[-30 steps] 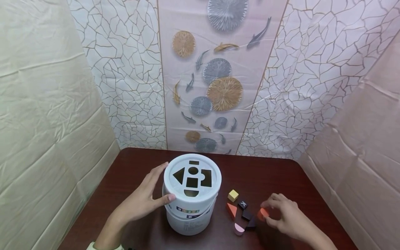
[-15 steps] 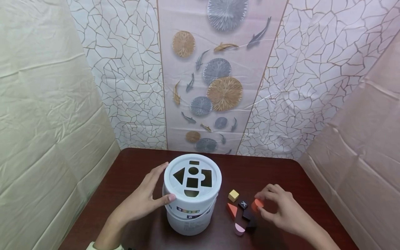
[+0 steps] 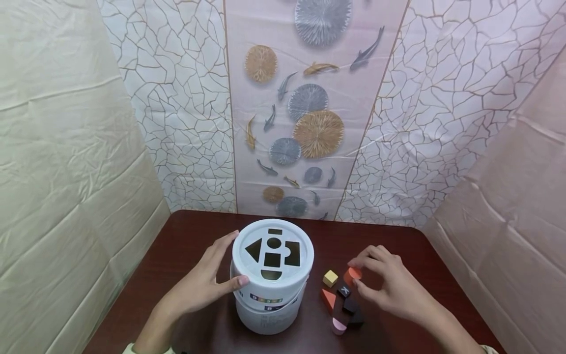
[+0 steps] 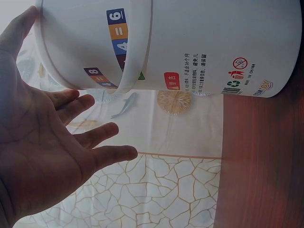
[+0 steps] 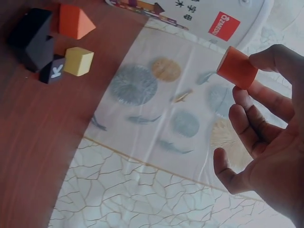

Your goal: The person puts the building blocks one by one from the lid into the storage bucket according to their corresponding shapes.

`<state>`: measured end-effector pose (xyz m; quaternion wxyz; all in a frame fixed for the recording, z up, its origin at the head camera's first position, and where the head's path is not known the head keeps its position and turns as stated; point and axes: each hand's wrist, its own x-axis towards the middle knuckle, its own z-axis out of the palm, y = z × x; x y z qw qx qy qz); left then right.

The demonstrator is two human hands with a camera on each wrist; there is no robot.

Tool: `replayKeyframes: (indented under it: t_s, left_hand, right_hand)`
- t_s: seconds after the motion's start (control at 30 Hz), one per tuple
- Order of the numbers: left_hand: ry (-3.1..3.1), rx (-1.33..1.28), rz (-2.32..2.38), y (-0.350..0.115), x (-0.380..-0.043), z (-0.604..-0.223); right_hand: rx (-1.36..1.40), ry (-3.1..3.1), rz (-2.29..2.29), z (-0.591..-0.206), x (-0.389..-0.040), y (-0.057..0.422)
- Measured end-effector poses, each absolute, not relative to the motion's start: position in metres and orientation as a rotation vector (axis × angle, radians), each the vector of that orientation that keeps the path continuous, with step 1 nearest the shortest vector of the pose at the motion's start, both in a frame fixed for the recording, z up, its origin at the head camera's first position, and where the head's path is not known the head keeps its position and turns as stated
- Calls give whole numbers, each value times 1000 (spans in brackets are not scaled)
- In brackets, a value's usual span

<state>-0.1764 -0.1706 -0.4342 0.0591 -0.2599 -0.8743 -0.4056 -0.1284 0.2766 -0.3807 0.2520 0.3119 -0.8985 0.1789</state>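
Note:
My right hand (image 3: pixel 391 282) pinches an orange cylinder block (image 3: pixel 352 276) between thumb and fingertips. In the right wrist view the cylinder (image 5: pixel 237 67) shows its side, held off the table. A white bucket (image 3: pixel 265 322) stands upright, and its lid (image 3: pixel 292 233) has triangle, round, square, half-round and other cut-outs. My left hand (image 3: pixel 196 282) rests at the left of the lid's rim, thumb at the front and a finger farther back. Seen from the left wrist, the other fingers (image 4: pixel 102 133) spread loosely beside the bucket wall (image 4: pixel 190 33).
Right of the bucket lie a yellow cube (image 3: pixel 330 278), an orange triangle block (image 3: pixel 328 300), a black block marked K (image 3: pixel 344 291), other black blocks (image 3: pixel 350 306) and a pink half-round block (image 3: pixel 338 326). Patterned cloth (image 3: pixel 190 123) hangs behind the dark red table (image 3: pixel 194 226).
My right hand has carried the orange cylinder up and leftward, away from the black blocks and closer to the yellow cube. The left hand and the bucket stay in place.

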Motion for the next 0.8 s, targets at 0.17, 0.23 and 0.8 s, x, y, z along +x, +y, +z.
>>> replayKeyframes:
  t_s: [0.17, 0.23, 0.8]
  left_hand:
    - [-2654, -774, -1249, -170, -175, -436]
    - [-2657, -772, -1250, -170, -175, -436]
    - [-2661, -777, -1241, -170, -177, -433]
  right_hand:
    - [865, -2429, 502, -375, -133, 269]
    - [874, -2423, 506, -374, -134, 266]
    - [957, -2379, 544, -350, -148, 238]
